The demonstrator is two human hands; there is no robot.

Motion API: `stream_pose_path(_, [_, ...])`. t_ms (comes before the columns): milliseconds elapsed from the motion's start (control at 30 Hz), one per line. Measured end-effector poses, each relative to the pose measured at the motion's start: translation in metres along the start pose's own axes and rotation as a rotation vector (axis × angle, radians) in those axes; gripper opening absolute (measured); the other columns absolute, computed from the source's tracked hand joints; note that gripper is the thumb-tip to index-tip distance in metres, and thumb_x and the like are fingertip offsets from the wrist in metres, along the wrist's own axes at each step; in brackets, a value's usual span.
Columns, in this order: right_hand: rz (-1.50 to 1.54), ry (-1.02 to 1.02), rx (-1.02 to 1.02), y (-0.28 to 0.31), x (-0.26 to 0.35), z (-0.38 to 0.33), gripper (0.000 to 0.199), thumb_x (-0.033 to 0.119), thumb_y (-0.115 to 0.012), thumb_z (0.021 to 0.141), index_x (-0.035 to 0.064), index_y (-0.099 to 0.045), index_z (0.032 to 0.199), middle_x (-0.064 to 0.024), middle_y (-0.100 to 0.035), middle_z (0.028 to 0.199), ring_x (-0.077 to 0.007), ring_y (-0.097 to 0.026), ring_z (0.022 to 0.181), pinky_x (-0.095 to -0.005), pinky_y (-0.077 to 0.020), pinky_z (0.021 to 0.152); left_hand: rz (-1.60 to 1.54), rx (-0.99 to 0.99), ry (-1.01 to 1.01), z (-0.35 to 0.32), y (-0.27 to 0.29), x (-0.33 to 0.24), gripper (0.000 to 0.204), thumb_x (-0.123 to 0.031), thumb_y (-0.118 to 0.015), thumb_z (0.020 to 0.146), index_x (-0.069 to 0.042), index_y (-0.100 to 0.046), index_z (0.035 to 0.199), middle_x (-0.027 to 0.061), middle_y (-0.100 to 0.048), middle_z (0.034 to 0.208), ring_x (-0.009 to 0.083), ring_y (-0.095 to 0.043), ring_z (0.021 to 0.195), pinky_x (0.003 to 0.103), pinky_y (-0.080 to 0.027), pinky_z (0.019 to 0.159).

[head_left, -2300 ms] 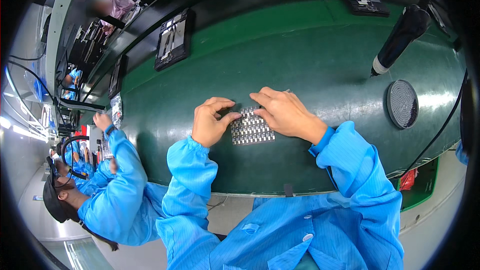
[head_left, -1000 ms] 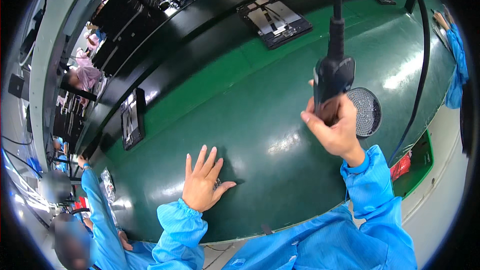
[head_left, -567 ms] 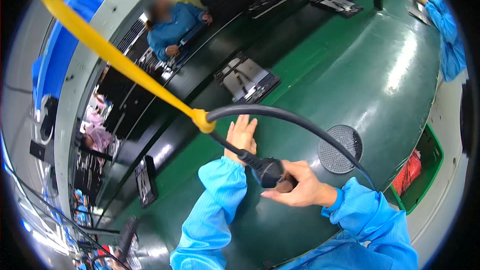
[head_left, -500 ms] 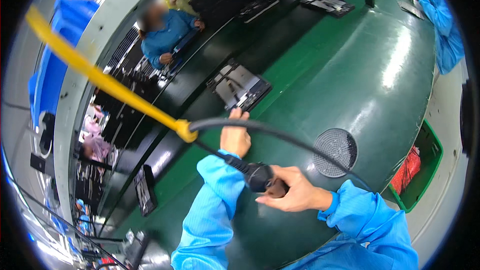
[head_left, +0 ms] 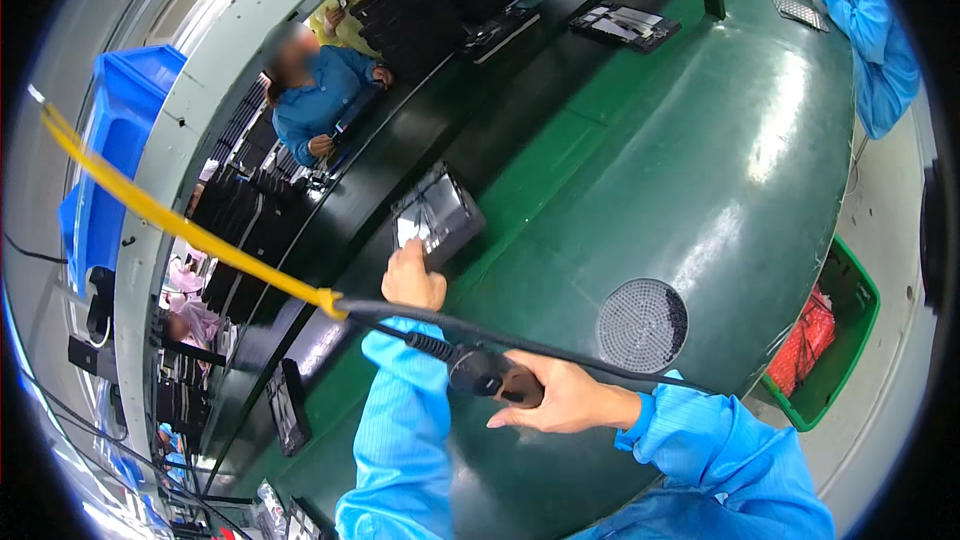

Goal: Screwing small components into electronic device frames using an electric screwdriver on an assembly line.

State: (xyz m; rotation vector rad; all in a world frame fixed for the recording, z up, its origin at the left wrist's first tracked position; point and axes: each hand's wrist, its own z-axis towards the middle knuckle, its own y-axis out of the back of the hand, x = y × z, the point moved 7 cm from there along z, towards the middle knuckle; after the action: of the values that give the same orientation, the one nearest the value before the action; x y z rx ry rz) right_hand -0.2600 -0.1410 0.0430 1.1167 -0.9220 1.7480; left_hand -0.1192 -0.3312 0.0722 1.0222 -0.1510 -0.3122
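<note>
My right hand (head_left: 575,397) is wrapped round a black electric screwdriver (head_left: 480,371) with a cable running from its end. My left hand (head_left: 412,278) reaches out to an opened flat electronic device (head_left: 455,223) with a black frame and a silvery inside. Its fingers are closed at the near left edge of the device, which is blurred and seems tilted; the thumb's grip is partly hidden. To the right of the screwdriver, on the green table, lies a round grey dimpled screw plate (head_left: 640,325) with small dark bits along its right side.
A yellow strap (head_left: 190,225) and black cable hang across the view. Similar devices (head_left: 625,26) lie along the black conveyor (head_left: 520,95). A green crate (head_left: 855,340) with red wrap stands beyond the table's right edge. Co-workers (head_left: 325,90) sit across and at far right (head_left: 870,35).
The device has shifted to the left and turned, with my left hand at its edge. The screwdriver in my right hand has moved slightly left, and the whole view has swung a little.
</note>
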Motion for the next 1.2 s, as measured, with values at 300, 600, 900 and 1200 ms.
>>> stream_pose_path(300, [0.056, 0.016, -0.163, 0.037, 0.034, -0.005, 0.041, 0.013, -0.086, 0.066, 0.0015, -0.056, 0.09, -0.0002, -0.059, 0.076, -0.0047, -0.052, 0.07, -0.0211, -0.0436, 0.058, -0.126, 0.102, -0.109, -0.184, 0.096, -0.053, 0.06, -0.001, -0.06, 0.058, -0.004, -0.058, 0.118, 0.0146, -0.056, 0.125, 0.0342, -0.049, 0.12, 0.045, -0.039, 0.098])
stream_pose_path(600, [0.059, 0.222, -0.429, 0.075, 0.065, -0.007, 0.03, -0.001, -0.075, 0.074, -0.0011, -0.054, 0.096, -0.0026, -0.058, 0.063, -0.0091, -0.054, 0.047, -0.0221, -0.0413, 0.042, -0.435, 0.242, -0.01, -0.314, 0.134, -0.09, 0.056, -0.003, -0.074, 0.06, -0.005, -0.062, 0.115, 0.019, -0.047, 0.136, 0.0427, -0.037, 0.13, 0.057, -0.027, 0.106])
stream_pose_path(900, [-0.128, 0.153, -0.504, 0.08, 0.042, -0.005, 0.032, 0.0, -0.076, 0.073, 0.0001, -0.055, 0.097, -0.0009, -0.057, 0.062, -0.0078, -0.053, 0.048, -0.0221, -0.0404, 0.044, -0.654, 0.158, 0.13, -0.343, 0.127, -0.119, 0.04, 0.008, -0.063, 0.071, -0.008, -0.068, 0.106, 0.0183, -0.049, 0.134, 0.0415, -0.036, 0.132, 0.065, -0.012, 0.107])
stream_pose_path(1200, [-0.135, 0.146, -0.183, 0.015, 0.031, -0.012, 0.044, 0.0, -0.078, 0.07, -0.0015, -0.055, 0.108, 0.0013, -0.058, 0.064, -0.0054, -0.053, 0.052, -0.0204, -0.0405, 0.048, -0.626, 0.178, 0.016, -0.33, 0.129, -0.121, 0.038, -0.005, -0.076, 0.067, -0.007, -0.067, 0.104, 0.0199, -0.051, 0.132, 0.0465, -0.033, 0.132, 0.066, -0.011, 0.107])
